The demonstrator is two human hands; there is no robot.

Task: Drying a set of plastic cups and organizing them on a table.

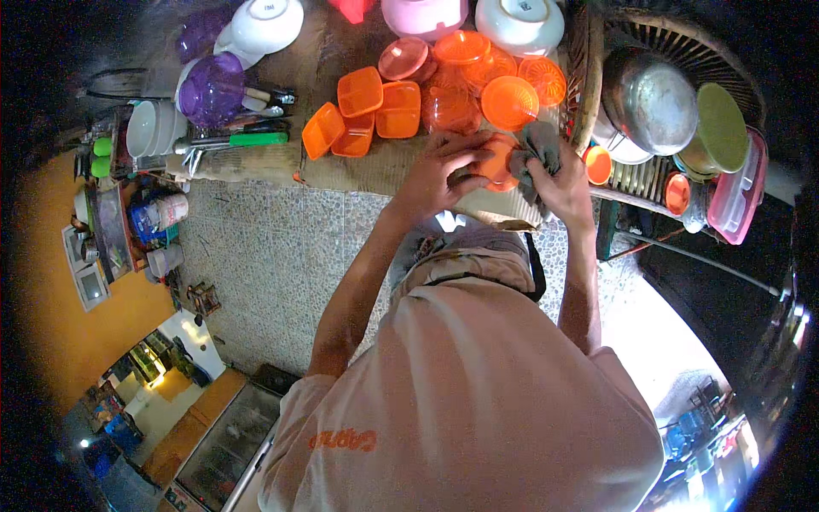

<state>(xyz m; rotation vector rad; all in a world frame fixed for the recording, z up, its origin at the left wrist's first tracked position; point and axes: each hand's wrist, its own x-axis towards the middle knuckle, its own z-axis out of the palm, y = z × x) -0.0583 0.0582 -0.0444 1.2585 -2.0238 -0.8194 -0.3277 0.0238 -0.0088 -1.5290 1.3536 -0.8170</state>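
Note:
My left hand (441, 169) grips the left side of a round orange plastic piece (500, 161), a lid or shallow dish, at the front edge of the table. At its right side my right hand (563, 185) holds a dark grey cloth (540, 150) against it. Just beyond stand clear orange plastic bowls (451, 109) and round orange lids (510, 104). Several square orange plastic containers (397, 109) lie to the left of these. My fingers hide part of the piece I hold.
A purple bowl (214, 89), stacked white bowls (150, 128) and a green-handled utensil (258, 139) are at left. White bowls (521, 25) stand upside down at the back. On the right, a bamboo rack (640, 176) bears a metal pot (652, 99) and a pink tray (742, 185).

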